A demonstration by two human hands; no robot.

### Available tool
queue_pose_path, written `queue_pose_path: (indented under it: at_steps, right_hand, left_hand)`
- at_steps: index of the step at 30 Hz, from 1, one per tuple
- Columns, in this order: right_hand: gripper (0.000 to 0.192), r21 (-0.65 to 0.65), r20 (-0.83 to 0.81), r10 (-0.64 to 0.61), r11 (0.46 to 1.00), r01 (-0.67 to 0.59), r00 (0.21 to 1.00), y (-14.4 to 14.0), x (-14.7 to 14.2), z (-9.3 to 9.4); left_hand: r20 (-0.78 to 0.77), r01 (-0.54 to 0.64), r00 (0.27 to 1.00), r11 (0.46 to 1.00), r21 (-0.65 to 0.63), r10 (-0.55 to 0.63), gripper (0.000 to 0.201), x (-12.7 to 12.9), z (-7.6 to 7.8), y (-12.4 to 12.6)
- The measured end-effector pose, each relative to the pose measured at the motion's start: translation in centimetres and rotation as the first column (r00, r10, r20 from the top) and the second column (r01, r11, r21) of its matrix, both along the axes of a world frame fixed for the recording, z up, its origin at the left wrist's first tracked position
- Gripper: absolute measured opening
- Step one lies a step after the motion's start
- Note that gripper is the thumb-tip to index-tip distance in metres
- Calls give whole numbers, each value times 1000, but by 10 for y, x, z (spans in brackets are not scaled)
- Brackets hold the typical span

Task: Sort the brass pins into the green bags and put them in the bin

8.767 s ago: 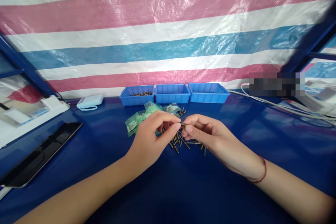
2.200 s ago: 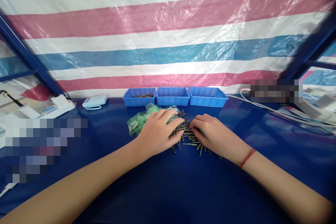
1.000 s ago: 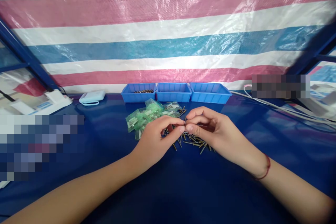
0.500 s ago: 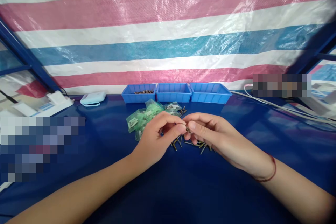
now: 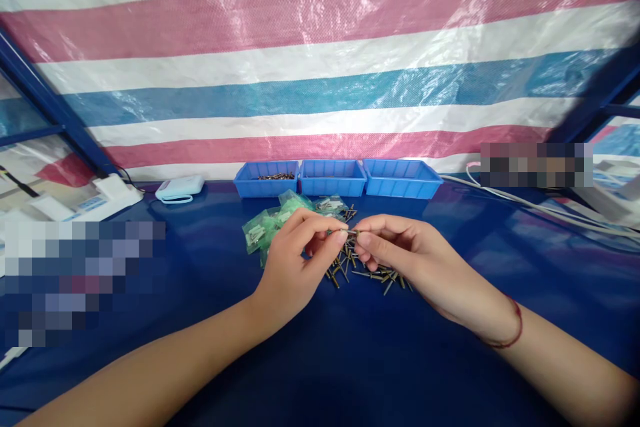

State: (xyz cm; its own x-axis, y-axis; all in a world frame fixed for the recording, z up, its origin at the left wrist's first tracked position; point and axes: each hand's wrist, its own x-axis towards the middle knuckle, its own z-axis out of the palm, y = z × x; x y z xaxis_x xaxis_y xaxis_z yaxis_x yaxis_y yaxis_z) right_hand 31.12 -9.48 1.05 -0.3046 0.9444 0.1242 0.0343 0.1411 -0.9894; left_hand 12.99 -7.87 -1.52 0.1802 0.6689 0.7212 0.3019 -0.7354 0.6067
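Thumb and fingers of my left hand (image 5: 294, 257) pinch one end of a thin metal rivet-like pin (image 5: 353, 232). My right hand (image 5: 407, 250) pinches the other end, so the pin lies roughly level across the small gap between the fingertips. Much of it is hidden by the fingers. Below and behind both hands, a loose pile of similar metal pins (image 5: 389, 277), brass-coloured and grey, lies on the blue table (image 5: 300, 373). Clear and green plastic bags (image 5: 257, 233) with small parts lie just beyond my left hand, which partly covers them.
At the back stand three blue bins: the left bin (image 5: 245, 185) holds small brownish metal parts, beside a middle bin (image 5: 333, 188) and a right bin (image 5: 403, 188). A light-blue device (image 5: 180, 188) and a power strip (image 5: 113, 195) lie left. Cables (image 5: 505, 197) run at right.
My hands have drawn slightly apart, and more of the pin shows between the fingertips. More of the pile behind is visible. The view has shifted slightly.
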Motion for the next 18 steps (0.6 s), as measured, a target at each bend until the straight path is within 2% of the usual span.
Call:
queue_pose_path:
  at_steps: [6, 11, 13, 15, 18]
  right_hand:
    - [15, 118, 37, -170, 979, 165, 985, -3, -2, 3]
    - [18, 246, 72, -283, 934, 258, 956, -3, -1, 5]
    - [21, 301, 64, -337, 904, 303, 939, 1, 3, 6]
    - [24, 341, 75, -403, 870, 356, 912, 6, 9, 7]
    - [16, 410, 249, -428, 859, 306, 869, 15, 21, 7]
  left_hand:
    - [-98, 34, 994, 998, -57, -40, 8, -1, -3, 1]
    - [-250, 154, 956, 988, -19, -154, 7, 0, 2, 15]
    - [-316, 119, 943, 993, 18, -107, 8, 1, 9, 35]
    - [-353, -31, 934, 997, 67, 53, 10, 3, 16, 64]
    - [-369, -123, 917, 987, 106, 154, 12, 9, 24, 112]
